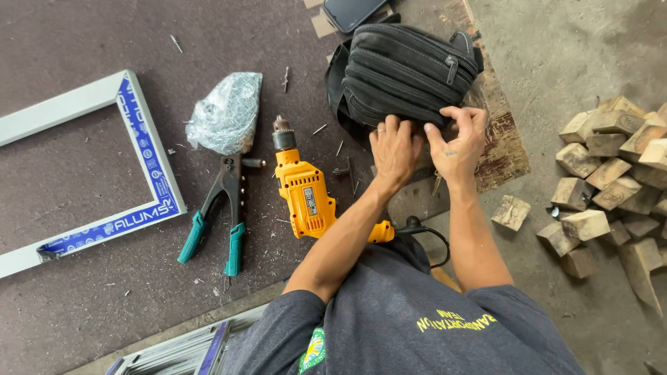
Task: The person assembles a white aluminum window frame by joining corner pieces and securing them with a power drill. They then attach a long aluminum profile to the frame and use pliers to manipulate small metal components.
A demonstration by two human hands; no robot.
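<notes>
Hands, left (394, 147) and right (458, 139), apparently gripping black bag (406, 69) (yellow drill (306, 198) beside)

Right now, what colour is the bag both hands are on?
The bag is black, with zipped pockets; the head view shows it.

black zippered pouch (406, 73) | yellow drill (306, 198) with grey chuck, lying left of the pouch | rivet pliers (222, 208) showing black jaws, teal grips | silver-grey frame (104, 173) wearing blue film with white lettering | tan wood blocks (611, 180) right of the pouch | dark grey shirt (403, 326), yellow print
</notes>
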